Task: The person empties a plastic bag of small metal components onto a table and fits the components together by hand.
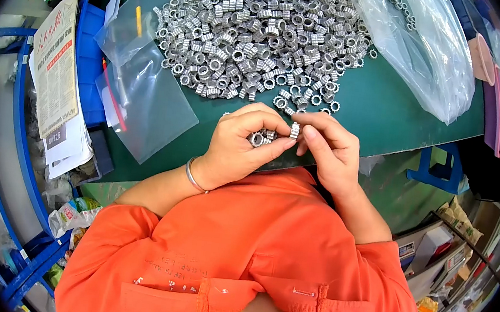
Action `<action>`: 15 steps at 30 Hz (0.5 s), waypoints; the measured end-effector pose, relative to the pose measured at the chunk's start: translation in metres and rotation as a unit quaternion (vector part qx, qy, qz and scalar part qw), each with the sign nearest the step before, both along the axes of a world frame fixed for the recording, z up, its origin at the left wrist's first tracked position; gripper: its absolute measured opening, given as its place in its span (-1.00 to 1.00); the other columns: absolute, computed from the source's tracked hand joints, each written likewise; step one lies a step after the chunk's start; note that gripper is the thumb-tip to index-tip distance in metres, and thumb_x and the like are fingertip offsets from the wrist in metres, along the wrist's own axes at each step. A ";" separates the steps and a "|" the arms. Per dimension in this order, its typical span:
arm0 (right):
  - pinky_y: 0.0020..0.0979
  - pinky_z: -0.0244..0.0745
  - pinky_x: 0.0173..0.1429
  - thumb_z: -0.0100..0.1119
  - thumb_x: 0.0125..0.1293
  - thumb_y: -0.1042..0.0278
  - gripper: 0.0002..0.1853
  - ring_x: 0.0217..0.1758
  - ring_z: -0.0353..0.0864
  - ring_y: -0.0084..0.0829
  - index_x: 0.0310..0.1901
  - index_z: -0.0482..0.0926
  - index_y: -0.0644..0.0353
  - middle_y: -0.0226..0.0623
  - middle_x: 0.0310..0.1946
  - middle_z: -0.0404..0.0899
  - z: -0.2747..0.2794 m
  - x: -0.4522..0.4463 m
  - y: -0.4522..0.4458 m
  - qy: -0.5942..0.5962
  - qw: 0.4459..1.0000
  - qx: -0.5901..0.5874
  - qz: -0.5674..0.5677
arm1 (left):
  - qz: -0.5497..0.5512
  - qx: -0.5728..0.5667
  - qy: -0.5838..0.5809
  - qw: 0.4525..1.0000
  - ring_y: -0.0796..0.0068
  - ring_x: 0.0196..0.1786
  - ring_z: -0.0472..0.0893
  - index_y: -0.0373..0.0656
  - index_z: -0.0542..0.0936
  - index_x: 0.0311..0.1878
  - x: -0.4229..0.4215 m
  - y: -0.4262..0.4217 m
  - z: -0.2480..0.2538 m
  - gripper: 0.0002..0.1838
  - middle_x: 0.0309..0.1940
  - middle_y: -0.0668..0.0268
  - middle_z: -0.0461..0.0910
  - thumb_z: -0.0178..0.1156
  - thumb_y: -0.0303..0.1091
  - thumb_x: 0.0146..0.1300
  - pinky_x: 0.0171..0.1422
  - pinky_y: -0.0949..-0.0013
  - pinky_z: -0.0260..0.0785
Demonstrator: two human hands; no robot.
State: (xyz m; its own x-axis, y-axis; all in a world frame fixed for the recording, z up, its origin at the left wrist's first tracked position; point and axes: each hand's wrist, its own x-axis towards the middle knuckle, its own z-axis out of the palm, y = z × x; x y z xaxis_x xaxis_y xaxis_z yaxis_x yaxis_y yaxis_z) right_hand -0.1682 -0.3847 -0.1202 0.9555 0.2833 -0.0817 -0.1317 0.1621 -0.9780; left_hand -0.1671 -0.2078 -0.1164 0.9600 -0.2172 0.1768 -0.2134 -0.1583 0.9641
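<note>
Just past the table's front edge, my left hand (245, 146) is closed around several small toothed metal rings (257, 138), which show in the curl of its fingers. One more toothed metal ring (294, 131) stands on edge between the tips of both hands. The left thumb and forefinger press on its left side. From the right, my right hand (332, 152) meets this ring with thumb and forefinger in a pinch; the other right fingers are curled and partly hidden. Beyond the hands lies a large heap of similar rings (256, 35), with a few loose ones at its near edge.
On the green table (224, 109), a clear plastic sheet (163, 116) lies left of the heap and a big clear plastic bag (429, 71) lies right. Blue bins (91, 48) and a newspaper (58, 69) stand at the left. A blue stool (437, 169) is at the right.
</note>
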 end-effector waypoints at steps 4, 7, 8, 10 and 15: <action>-0.64 0.44 -0.28 0.11 0.28 0.55 -0.78 -0.30 0.51 -0.64 -0.05 0.53 0.34 -0.31 -0.27 0.55 -0.006 0.000 0.000 -0.041 0.999 0.018 0.015 | -0.003 0.000 0.005 1.000 0.46 -0.33 0.59 -0.24 0.61 -0.37 0.000 -0.001 0.000 -0.89 -0.41 0.29 0.62 0.33 -0.55 -0.01 -0.23 0.46 0.41; -0.61 0.48 -0.26 0.10 0.30 0.54 -0.80 -0.28 0.54 -0.61 -0.05 0.50 0.36 -0.30 -0.27 0.56 -0.008 -0.001 -0.001 0.041 0.995 0.091 0.002 | 0.009 -0.012 0.024 1.000 0.47 -0.33 0.59 -0.24 0.61 -0.36 0.000 -0.002 0.001 -0.89 -0.41 0.30 0.62 0.33 -0.55 0.00 -0.22 0.47 0.41; -0.60 0.50 -0.25 0.09 0.30 0.54 -0.82 -0.25 0.57 -0.58 -0.07 0.49 0.37 -0.27 -0.26 0.57 -0.007 -0.001 -0.002 0.051 0.993 0.106 0.006 | 0.010 -0.013 0.024 1.000 0.47 -0.33 0.59 -0.24 0.61 -0.36 0.000 -0.002 0.002 -0.89 -0.41 0.30 0.62 0.33 -0.55 0.00 -0.22 0.47 0.41; -0.60 0.50 -0.25 0.09 0.30 0.54 -0.81 -0.25 0.57 -0.58 -0.07 0.50 0.36 -0.27 -0.27 0.58 -0.008 -0.002 -0.002 0.053 0.992 0.112 0.003 | -0.008 -0.005 0.029 1.000 0.48 -0.33 0.59 -0.24 0.62 -0.35 0.001 0.000 0.004 -0.89 -0.40 0.30 0.62 0.32 -0.54 0.01 -0.22 0.47 0.41; -0.59 0.51 -0.26 0.09 0.30 0.55 -0.83 -0.26 0.58 -0.56 -0.09 0.50 0.37 -0.27 -0.27 0.58 -0.009 -0.001 -0.004 0.035 0.995 0.094 -0.004 | -0.008 0.000 0.022 1.000 0.49 -0.29 0.57 -0.25 0.61 -0.32 0.000 0.002 0.000 -0.87 -0.37 0.29 0.60 0.32 -0.56 0.02 -0.17 0.49 0.40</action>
State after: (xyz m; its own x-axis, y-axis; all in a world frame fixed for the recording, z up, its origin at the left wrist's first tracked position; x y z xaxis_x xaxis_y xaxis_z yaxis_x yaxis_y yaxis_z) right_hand -0.1694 -0.3891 -0.1291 0.9515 0.2930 -0.0934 -0.1957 0.3426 -0.9189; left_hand -0.1674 -0.2060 -0.1160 0.9634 -0.2320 0.1342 -0.1728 -0.1551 0.9727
